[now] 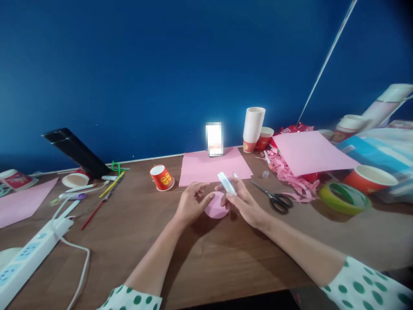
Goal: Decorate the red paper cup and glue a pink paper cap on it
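A round pink paper piece lies between my hands near the middle of the table. My left hand is at its left edge, fingers curled and the thumb over the paper; whether it pinches the paper cannot be made out. My right hand is closed around a small white tube, held at the right side of the circle. Behind both hands are pink sheets, with a bright blurred-out upright object on them. Right of my right hand lie black-handled scissors.
A red paper cup stands left of the sheets. Stacked cups, shredded pink paper and green tape are at the right. At the left are a black bottle, pens and a power strip with a cable.
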